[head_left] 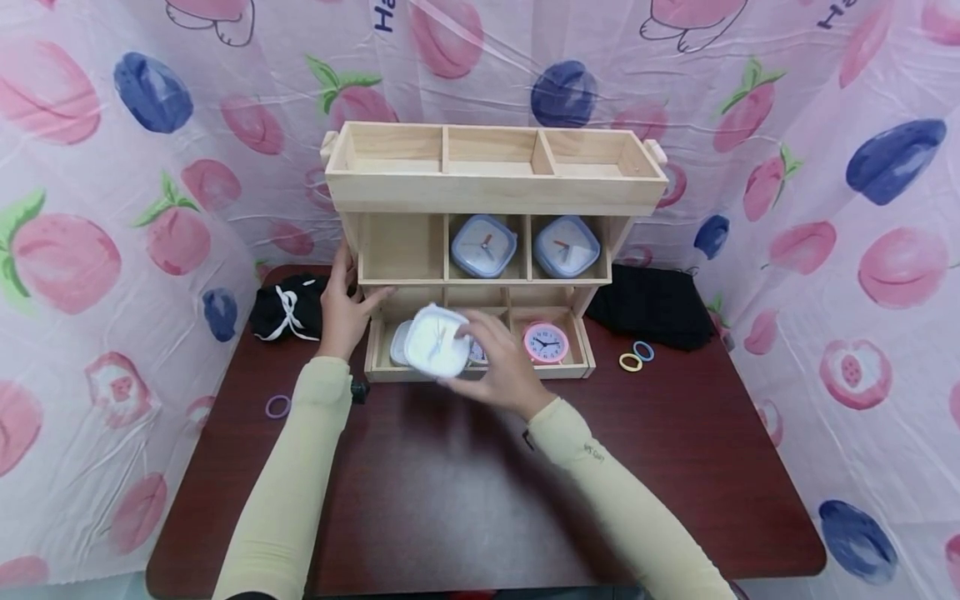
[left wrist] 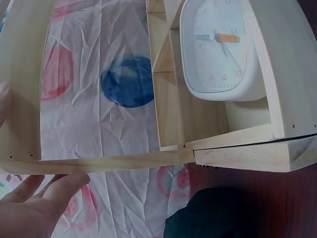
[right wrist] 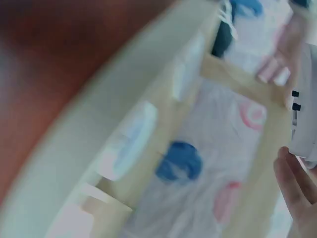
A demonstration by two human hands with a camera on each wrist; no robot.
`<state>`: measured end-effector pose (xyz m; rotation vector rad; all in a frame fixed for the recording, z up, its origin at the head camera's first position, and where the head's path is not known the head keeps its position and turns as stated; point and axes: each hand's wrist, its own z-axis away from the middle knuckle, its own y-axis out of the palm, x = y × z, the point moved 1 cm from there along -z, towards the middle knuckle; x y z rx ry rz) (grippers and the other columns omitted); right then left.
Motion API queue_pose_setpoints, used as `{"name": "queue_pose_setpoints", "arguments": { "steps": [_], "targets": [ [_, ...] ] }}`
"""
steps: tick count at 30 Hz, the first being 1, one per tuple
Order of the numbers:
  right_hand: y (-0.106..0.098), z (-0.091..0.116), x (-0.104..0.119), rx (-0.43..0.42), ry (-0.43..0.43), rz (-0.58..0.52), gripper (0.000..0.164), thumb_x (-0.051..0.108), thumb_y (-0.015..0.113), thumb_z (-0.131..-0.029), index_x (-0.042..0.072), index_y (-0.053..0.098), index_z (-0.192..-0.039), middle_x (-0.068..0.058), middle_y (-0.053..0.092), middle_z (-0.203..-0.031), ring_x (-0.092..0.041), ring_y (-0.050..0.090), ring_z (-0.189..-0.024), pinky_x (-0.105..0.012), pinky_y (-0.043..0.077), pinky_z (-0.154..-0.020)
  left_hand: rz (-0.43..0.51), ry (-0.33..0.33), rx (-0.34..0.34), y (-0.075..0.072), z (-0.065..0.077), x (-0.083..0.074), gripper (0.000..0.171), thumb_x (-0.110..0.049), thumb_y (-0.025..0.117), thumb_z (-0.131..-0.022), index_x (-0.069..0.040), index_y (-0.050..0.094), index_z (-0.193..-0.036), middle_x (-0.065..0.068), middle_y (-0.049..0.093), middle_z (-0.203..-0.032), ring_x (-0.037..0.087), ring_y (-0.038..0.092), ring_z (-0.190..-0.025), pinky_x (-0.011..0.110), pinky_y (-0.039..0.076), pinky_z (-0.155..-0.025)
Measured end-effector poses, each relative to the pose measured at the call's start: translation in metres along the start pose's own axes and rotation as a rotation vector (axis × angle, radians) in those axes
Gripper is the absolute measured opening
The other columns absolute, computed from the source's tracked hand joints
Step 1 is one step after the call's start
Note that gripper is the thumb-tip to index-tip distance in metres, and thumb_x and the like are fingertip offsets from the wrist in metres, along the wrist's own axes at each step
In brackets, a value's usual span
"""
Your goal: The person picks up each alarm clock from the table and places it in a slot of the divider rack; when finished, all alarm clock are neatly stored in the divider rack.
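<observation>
In the head view my right hand (head_left: pixel 498 367) grips a white alarm clock (head_left: pixel 433 343) by its right side, in front of a tiered wooden rack (head_left: pixel 491 193). The right wrist view shows this clock's pale casing (right wrist: pixel 304 109) by the fingertips. My left hand (head_left: pixel 345 312) holds the rack's left side at the middle tier, thumb toward the front. Another white clock (head_left: pixel 400 343) lies in the bottom left compartment, partly hidden. Behind the right hand, a clock (head_left: pixel 477 353) in the bottom middle compartment is mostly covered. A pink clock (head_left: pixel 546 342) sits bottom right.
Two blue clocks, one middle (head_left: pixel 483 246) and one right (head_left: pixel 567 247), stand in the middle tier. A black pouch with white cord (head_left: pixel 288 308) lies left, black cloth (head_left: pixel 648 304) right. Yellow (head_left: pixel 630 362), blue (head_left: pixel 643 351) and purple (head_left: pixel 278 407) rings lie on the table (head_left: pixel 420 517).
</observation>
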<state>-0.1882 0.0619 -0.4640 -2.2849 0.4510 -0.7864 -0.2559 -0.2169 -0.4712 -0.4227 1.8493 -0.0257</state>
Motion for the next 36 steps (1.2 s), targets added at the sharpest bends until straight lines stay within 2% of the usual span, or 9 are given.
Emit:
{"name": "queue_pose_setpoints", "arguments": {
  "steps": [4,8,12,15,19,23,29,36],
  "targets": [
    [-0.01,-0.042,0.0,-0.076,-0.001,-0.007,0.066,0.039,0.099,-0.071,0.006,0.064,-0.117,-0.017,0.065,-0.143,-0.034,0.062,-0.133,-0.051,0.053,-0.114,-0.003,-0.018,0.004,0.001,0.002,-0.001,0.107,-0.013,0.087,-0.09,-0.041,0.022,-0.171,0.002,0.035,-0.174,0.029,0.043,-0.156,0.056,0.042,-0.125],
    [-0.009,-0.077,0.002,-0.117,0.03,0.032,0.063,0.043,0.097,-0.074,0.008,0.063,-0.115,-0.017,0.065,-0.141,-0.035,0.061,-0.135,-0.05,0.05,-0.118,-0.003,-0.019,-0.001,0.002,0.003,0.0,0.106,-0.011,0.086,-0.091,-0.036,0.022,-0.171,0.009,0.037,-0.172,0.033,0.042,-0.156,0.057,0.041,-0.125],
    [-0.001,-0.106,0.002,-0.141,0.061,0.108,0.062,0.047,0.096,-0.076,0.009,0.064,-0.115,-0.013,0.069,-0.129,-0.034,0.062,-0.123,-0.047,0.051,-0.112,-0.027,-0.003,-0.005,0.003,0.003,0.0,0.104,-0.015,0.086,-0.091,-0.041,0.023,-0.17,0.012,0.039,-0.171,0.034,0.043,-0.155,0.056,0.044,-0.123],
    [0.005,-0.121,0.0,-0.13,0.105,0.163,0.062,0.049,0.094,-0.077,0.012,0.066,-0.117,-0.011,0.07,-0.129,-0.034,0.06,-0.122,-0.048,0.048,-0.111,-0.04,0.004,0.0,0.006,0.002,0.0,0.104,-0.021,0.087,-0.091,-0.046,0.023,-0.169,0.01,0.038,-0.172,0.033,0.043,-0.156,0.056,0.044,-0.122],
    [0.012,-0.131,-0.005,-0.081,0.179,0.205,0.059,0.051,0.093,-0.08,0.015,0.068,-0.12,-0.009,0.067,-0.138,-0.036,0.054,-0.133,-0.05,0.041,-0.119,-0.046,0.001,0.009,0.01,0.003,0.0,0.104,-0.022,0.086,-0.092,-0.047,0.021,-0.169,0.008,0.035,-0.174,0.033,0.042,-0.156,0.057,0.044,-0.123],
    [0.016,-0.136,-0.011,-0.038,0.212,0.246,0.055,0.052,0.091,-0.083,0.017,0.069,-0.119,-0.008,0.063,-0.146,-0.036,0.047,-0.141,-0.054,0.039,-0.121,-0.042,0.003,0.016,0.012,0.004,-0.001,0.104,-0.021,0.085,-0.093,-0.046,0.019,-0.17,0.006,0.032,-0.175,0.033,0.041,-0.157,0.057,0.044,-0.123],
    [0.017,-0.139,-0.014,0.032,0.211,0.31,0.049,0.049,0.09,-0.084,0.018,0.071,-0.116,-0.01,0.059,-0.153,-0.038,0.041,-0.147,-0.058,0.033,-0.124,-0.023,0.009,0.014,0.014,0.005,-0.002,0.104,-0.02,0.086,-0.092,-0.044,0.021,-0.17,0.003,0.032,-0.176,0.032,0.042,-0.156,0.056,0.044,-0.122],
    [0.017,-0.137,-0.014,0.048,0.175,0.368,0.022,0.037,0.077,-0.096,0.017,0.077,-0.103,-0.01,0.062,-0.151,-0.036,0.042,-0.148,-0.059,0.028,-0.129,-0.038,0.006,0.014,0.013,0.004,-0.001,0.104,-0.019,0.085,-0.093,-0.045,0.02,-0.17,0.004,0.032,-0.176,0.032,0.042,-0.156,0.057,0.043,-0.123]
  ]
}}
